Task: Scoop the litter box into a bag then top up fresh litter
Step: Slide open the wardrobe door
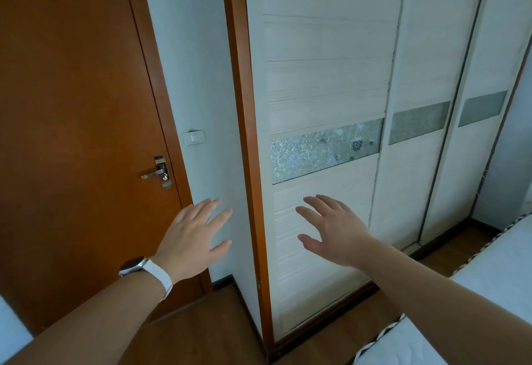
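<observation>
Left hand (pixel 193 238): raised, palm away, fingers spread, holding nothing; in front of the pale wall.
Watch (pixel 144 267): white strap, dark face, on the left wrist.
Right hand (pixel 335 232): raised, fingers spread, holding nothing; in front of the wardrobe's nearest panel.
Door (pixel 72 134): brown wood, shut, metal lever handle (pixel 157 173) at its right edge.
Light switch (pixel 194 137): white, on the wall between door and wardrobe.
Wardrobe (pixel 325 76): cream sliding panels, each with a frosted patterned band.
Floor (pixel 207 324): brown wood.
Bed (pixel 489 278): white cover, lower right.
</observation>
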`<state>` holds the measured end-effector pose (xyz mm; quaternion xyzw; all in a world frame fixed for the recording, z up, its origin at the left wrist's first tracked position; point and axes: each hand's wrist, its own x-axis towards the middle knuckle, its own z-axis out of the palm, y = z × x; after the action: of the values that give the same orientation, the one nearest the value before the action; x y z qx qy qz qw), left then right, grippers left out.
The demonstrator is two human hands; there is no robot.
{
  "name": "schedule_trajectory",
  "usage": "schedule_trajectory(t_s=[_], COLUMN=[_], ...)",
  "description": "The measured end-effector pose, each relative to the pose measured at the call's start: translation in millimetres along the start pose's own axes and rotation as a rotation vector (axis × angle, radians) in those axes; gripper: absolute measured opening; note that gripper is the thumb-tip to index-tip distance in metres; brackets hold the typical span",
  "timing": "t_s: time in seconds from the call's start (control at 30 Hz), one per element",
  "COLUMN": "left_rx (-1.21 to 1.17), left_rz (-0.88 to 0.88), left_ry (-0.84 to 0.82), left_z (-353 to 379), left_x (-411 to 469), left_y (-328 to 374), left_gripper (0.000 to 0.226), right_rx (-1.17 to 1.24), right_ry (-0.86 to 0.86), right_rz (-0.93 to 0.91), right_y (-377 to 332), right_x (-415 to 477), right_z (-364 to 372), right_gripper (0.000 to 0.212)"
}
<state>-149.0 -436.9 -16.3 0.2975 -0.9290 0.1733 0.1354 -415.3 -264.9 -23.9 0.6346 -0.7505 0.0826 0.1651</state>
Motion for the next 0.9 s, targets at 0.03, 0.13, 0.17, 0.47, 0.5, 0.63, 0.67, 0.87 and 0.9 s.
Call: schedule_trajectory(t_s=[0.03,0.13,0.17,0.47,0.5,0.63,0.67,0.87,0.9], left_rx=[-0.001,-0.006,-0.005,0.081,0.084,0.146,0.163,0.247,0.257], left_rz=[-0.007,-0.013,-0.019,0.076,0.081,0.096,0.113,0.221,0.228], left_ry=[0.005,0.016,0.029,0.074,0.088,0.17,0.191,0.304,0.31], left_z=[3.2,6.7,8.3,10.3,8.4,1.7,-0.2,-9.1,-10.7], left_x=[19.1,73.4,89.1,193.1,206.1,257.4,270.9,349.1,359.6], left_y=[-1.3,-0.6,1.1,-14.3,-20.3,-34.1,-36.6,-52.3,-54.8], left_gripper=[0.066,0.065,0.066,0.064,0.065,0.065,0.064,0.061,0.062], right_rx=[0.008,0.006,-0.001,0.028,0.034,0.062,0.066,0.058,0.066], right_ry=[0.008,0.044,0.052,0.133,0.148,0.19,0.202,0.289,0.302], right_rz=[-0.001,-0.022,-0.029,-0.111,-0.109,-0.084,-0.086,-0.081,-0.071], right_y=[11.3,45.2,55.9,99.7,103.8,115.1,115.5,114.7,114.6], right_x=[13.9,54.1,66.9,157.3,168.5,211.8,221.6,282.6,293.6], right_z=[6.0,19.5,22.8,42.0,42.4,51.4,54.2,59.0,59.3], right_gripper=[0.063,0.062,0.062,0.06,0.059,0.06,0.06,0.063,0.063])
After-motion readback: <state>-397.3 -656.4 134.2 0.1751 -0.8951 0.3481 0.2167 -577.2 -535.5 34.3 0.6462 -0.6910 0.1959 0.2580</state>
